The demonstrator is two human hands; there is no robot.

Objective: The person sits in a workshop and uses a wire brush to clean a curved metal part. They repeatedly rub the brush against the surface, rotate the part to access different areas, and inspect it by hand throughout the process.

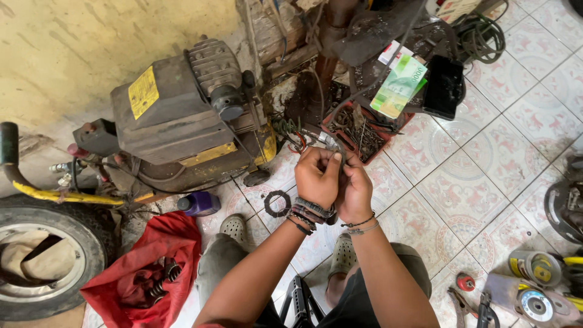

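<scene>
Both my hands are raised together in the middle of the view. My left hand [316,176] and my right hand [355,191] pinch a small dark metal part [333,146] between their fingertips; its exact shape is hidden by my fingers. Several bracelets ring my left wrist. Just beyond the hands lies a red tray of rusty screws and bits [355,130]. A dark metal ring [278,203] lies on the tiled floor to the left of my hands, near my grey shoe [234,228].
A dirty air compressor [182,115] stands at the left by the wall, with a purple bottle [200,203] below it. A red cloth holding springs [152,273] and a tyre [45,261] lie at the lower left. Grinders and pliers [528,291] lie at the lower right. A black box [444,85] and banknote [399,85] sit at the top.
</scene>
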